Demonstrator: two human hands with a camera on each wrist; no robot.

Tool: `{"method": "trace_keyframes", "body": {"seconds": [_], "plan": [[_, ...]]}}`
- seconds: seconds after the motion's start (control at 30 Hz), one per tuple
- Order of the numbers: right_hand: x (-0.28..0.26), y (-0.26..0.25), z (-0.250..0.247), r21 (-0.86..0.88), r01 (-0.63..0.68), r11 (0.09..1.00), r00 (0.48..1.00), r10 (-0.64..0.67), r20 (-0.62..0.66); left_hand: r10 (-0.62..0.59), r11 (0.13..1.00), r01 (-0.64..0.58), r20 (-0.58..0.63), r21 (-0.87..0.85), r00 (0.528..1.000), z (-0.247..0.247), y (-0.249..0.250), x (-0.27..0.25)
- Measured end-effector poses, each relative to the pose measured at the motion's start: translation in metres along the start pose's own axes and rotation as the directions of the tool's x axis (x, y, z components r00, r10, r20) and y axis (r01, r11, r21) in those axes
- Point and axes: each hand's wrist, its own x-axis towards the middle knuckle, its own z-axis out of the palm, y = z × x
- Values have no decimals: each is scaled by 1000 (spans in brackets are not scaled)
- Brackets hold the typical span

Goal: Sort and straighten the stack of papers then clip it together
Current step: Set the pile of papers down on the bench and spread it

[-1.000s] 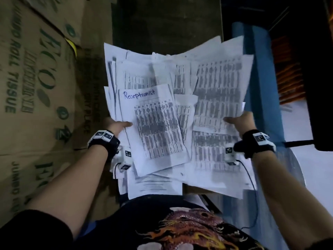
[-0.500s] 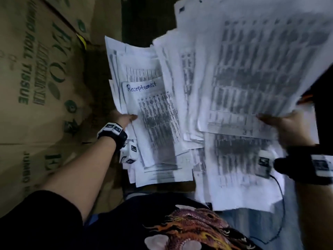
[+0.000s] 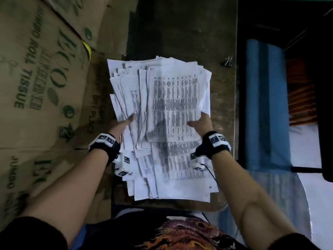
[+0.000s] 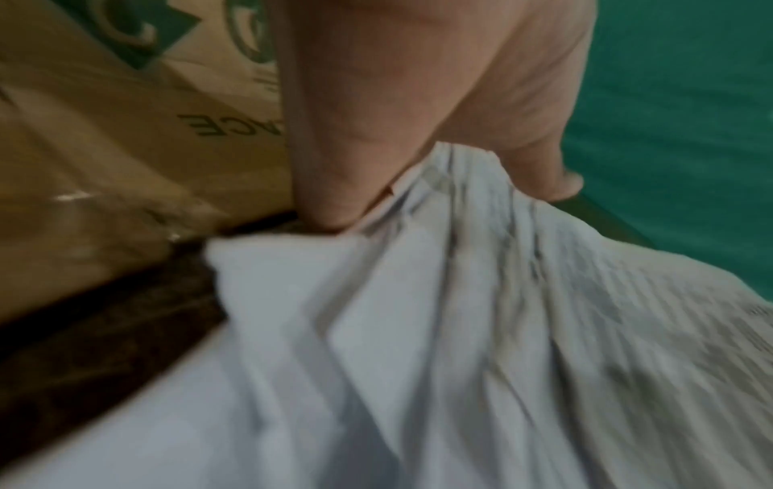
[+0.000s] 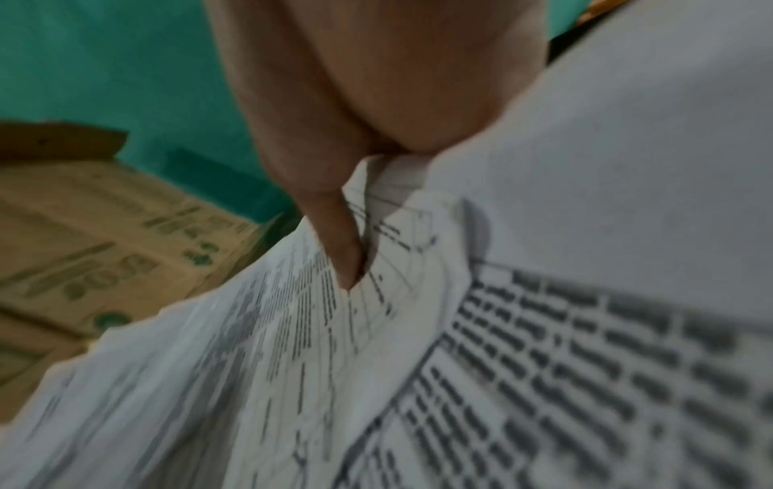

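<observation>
A messy stack of white printed papers (image 3: 167, 109) is held between both hands above a dark wooden table (image 3: 182, 33). My left hand (image 3: 124, 123) grips the stack's left side, thumb on top and fingers underneath; the left wrist view shows that hand (image 4: 418, 142) pinching a fan of sheets (image 4: 460, 331). My right hand (image 3: 200, 121) grips the right side, with its thumb (image 5: 334, 238) pressed on the printed top sheet (image 5: 544, 364). A black binder clip (image 3: 228, 61) lies on the table at the far right, apart from both hands.
Brown cardboard boxes (image 3: 36, 87) printed "JUMBO ROLL TISSUE" stand close on the left. Past the table's right edge sits a blue surface (image 3: 263, 105). A thin cable (image 3: 212, 175) hangs from the right wrist over the lower sheets.
The two spread halves have come together into one stack. My right hand swung its raised bundle left and down onto the left one, covering the "Receptionist" sheet.
</observation>
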Motion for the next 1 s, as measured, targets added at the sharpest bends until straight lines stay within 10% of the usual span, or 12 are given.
{"method": "trace_keyframes", "body": {"seconds": [0.23,0.43,1.0], "plan": [[4,-10,30,-138,36,990,984,-11,177,33,985,1,-188,173,982,9,-3,10],[41,19,-24,-254,-216,943,965,167,-203,-97,983,108,-83,151,992,6,-2,17],[61,41,-95,188,-105,977,993,91,79,-71,990,84,-114,113,991,-21,3,22]]}}
